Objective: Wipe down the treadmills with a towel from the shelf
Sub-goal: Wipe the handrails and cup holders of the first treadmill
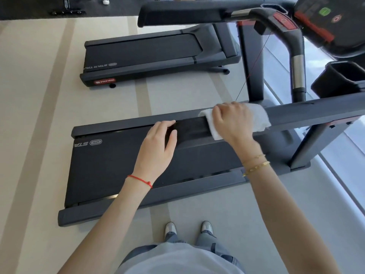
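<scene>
I stand beside the near treadmill (110, 167), a dark grey machine with a black belt. Its near side handrail (308, 113) runs across the middle of the view. My right hand (233, 121) presses a folded white towel (258, 117) around that handrail. Just left of the towel, my left hand (158, 143) rests on the rail's black end (189, 128), fingers curled over it. A second treadmill (146, 54) of the same kind stands farther away.
The console (331, 22) with red and green buttons and a black cup holder (343, 78) sit at the upper right. A thin red safety cord (250, 74) hangs down from the console. My feet (188, 229) stand on pale floor beside the deck. A window runs along the right.
</scene>
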Tool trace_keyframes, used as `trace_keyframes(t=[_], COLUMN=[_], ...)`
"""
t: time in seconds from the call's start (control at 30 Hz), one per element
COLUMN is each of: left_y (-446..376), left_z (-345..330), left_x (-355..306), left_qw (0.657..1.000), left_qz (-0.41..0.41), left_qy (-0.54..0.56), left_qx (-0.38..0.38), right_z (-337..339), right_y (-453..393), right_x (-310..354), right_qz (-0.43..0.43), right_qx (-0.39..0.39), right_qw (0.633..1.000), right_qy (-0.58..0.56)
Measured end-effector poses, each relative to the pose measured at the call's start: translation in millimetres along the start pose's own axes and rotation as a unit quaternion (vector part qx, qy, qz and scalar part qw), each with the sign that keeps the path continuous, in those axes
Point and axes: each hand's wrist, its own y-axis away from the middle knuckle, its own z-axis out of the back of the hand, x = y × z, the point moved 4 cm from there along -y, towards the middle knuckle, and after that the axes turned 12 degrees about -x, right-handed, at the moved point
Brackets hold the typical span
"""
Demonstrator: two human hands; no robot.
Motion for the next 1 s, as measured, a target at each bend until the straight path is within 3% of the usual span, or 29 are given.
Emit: trace_keyframes(t=[0.1, 0.27, 0.5, 0.6, 0.73, 0.8, 0.87, 1.0], left_y=[-6.5, -24.3, -42.3, -47.1, -46.8, -46.0, -45.6, -44.8], left_z=[-2.3, -16.9, -66.6, -75.8, -78.9, -81.2, -82.6, -83.7], left_x=[-1.7, -21.1, -66.6, -66.9, -70.5, -71.7, -72.0, -74.7], left_qw=[1.0, 0.997, 0.986, 0.984, 0.97, 0.965, 0.962, 0.957], left_qz=[-0.005, -0.041, -0.102, -0.059, -0.009, 0.002, 0.014, 0.021], left_qy=[-0.023, -0.059, -0.127, -0.158, -0.216, -0.236, -0.251, -0.262], left_qx=[-0.006, -0.019, -0.029, -0.056, -0.107, -0.11, -0.106, -0.12], right_z=[-0.5, 3.0, 19.3, 26.1, 13.0, 7.1, 3.6, 15.6], right_y=[24.5, 28.2, 10.1, -9.3, -45.2, -53.3, -47.9, -19.6], right_x=[25.4, 6.2, -90.5, -130.1, -153.6, -147.5, -128.3, -107.1], right_qz=[0.046, 0.129, 0.083, 0.05, -0.046, -0.055, -0.012, 0.12], right_qx=[-0.037, -0.058, -0.091, -0.033, 0.171, 0.234, 0.243, 0.132], right_qw=[0.997, 0.985, 0.991, 0.998, 0.983, 0.969, 0.97, 0.983], right_qy=[-0.043, -0.1, -0.049, -0.022, 0.041, 0.049, 0.025, -0.043])
